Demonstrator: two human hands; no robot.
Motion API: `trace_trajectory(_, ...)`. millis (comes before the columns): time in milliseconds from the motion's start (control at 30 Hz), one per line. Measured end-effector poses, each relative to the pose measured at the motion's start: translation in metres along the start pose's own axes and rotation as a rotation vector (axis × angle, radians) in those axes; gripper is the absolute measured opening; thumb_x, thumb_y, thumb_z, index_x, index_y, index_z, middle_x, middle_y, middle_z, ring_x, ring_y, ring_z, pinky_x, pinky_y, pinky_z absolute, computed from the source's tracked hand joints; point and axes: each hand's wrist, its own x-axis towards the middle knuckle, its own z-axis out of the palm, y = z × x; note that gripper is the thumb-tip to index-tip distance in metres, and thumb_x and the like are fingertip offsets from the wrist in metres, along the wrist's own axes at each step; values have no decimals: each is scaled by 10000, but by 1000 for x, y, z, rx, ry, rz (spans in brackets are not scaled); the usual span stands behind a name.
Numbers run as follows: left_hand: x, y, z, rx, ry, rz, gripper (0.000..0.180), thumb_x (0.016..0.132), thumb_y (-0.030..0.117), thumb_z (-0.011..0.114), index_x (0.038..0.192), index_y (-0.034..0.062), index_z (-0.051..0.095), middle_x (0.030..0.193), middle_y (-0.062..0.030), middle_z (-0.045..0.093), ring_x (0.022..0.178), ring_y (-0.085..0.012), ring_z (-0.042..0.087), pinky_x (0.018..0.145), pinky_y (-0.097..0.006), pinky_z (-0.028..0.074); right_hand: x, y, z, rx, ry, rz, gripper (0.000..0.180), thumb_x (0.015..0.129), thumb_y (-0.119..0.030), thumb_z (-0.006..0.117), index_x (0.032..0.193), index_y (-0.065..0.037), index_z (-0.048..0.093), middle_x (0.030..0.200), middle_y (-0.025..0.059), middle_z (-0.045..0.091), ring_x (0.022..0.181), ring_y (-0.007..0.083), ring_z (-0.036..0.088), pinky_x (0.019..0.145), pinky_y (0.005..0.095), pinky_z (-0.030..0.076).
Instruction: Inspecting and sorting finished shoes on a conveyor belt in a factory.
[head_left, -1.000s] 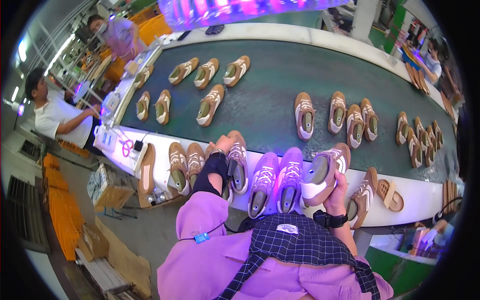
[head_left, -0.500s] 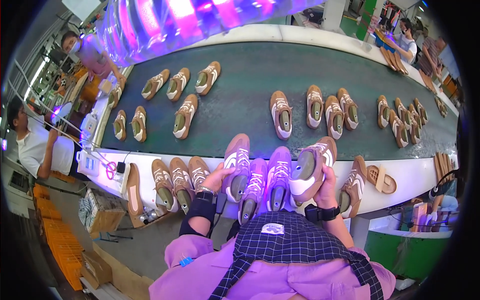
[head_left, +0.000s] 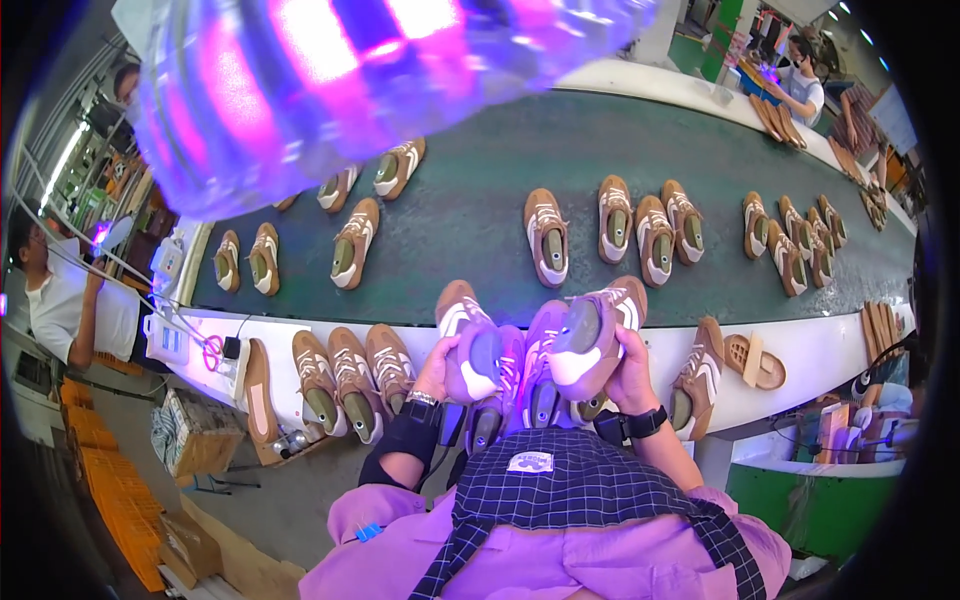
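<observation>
My left hand [head_left: 436, 372] grips a brown suede sneaker [head_left: 466, 345] with white stripes, tilted so its heel faces me. My right hand [head_left: 632, 378] holds a matching sneaker [head_left: 588, 350] by its side, heel and opening toward me. Both have white laces and a green shoe last inside. Between and partly behind them, a left middle sneaker [head_left: 510, 362] and a right middle sneaker [head_left: 541, 352] stand at the bench edge under purple light. Part of another last shows beneath my right-hand sneaker; most of that shoe is hidden.
A dark green conveyor belt [head_left: 450, 240] carries several sneakers. On the white bench [head_left: 780, 410] more sneakers [head_left: 347, 375] stand left, another sneaker [head_left: 699, 375] right, beside tan soles [head_left: 755, 360]. A ribbed, clear object [head_left: 380, 80] glowing purple hangs close overhead. Co-workers are at both sides.
The sneaker in my left hand has tipped up, its heel now turned toward me and nearer the right-hand one. The glowing object overhead looms larger as the view shifts.
</observation>
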Motion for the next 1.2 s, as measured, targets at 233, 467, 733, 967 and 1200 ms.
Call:
trace_trajectory(233,-34,7,85,-154,-34,297,516,859,293,536,1285,32,406,1241,-110,522,1145,-265,505,999,-414,394,-2,-18,17,-26,-36,-89,297,873,-249,568,1081,-40,534,961,60,630,825,155,624,608,264,522)
trace_trajectory(467,-32,-11,118,-211,-53,389,511,827,233,606,1272,61,423,1207,-89,544,1129,-244,519,969,-418,429,-12,-14,24,46,-3,-181,297,886,-249,553,1108,-55,522,962,55,632,790,136,616,543,246,487)
trace_trajectory(733,-25,-28,132,-197,27,452,431,863,307,574,1200,58,471,1140,-81,567,1045,-215,557,927,-390,455,-21,-17,10,58,57,-220,377,865,-293,584,1159,-72,502,1051,81,617,910,193,620,683,324,544)
trace_trajectory(967,-26,-32,140,-185,15,433,436,838,294,600,1207,93,482,1153,-53,567,1071,-209,543,929,-393,453,-26,-19,18,73,116,-240,334,891,-283,542,1145,-68,509,1014,61,628,850,151,616,630,270,498)
trace_trajectory(1200,-21,-36,134,-182,28,439,454,838,295,604,1221,90,472,1161,-55,561,1074,-211,542,933,-397,455,-27,-18,16,64,119,-226,356,891,-285,543,1164,-63,497,1064,74,609,922,173,610,696,301,521)
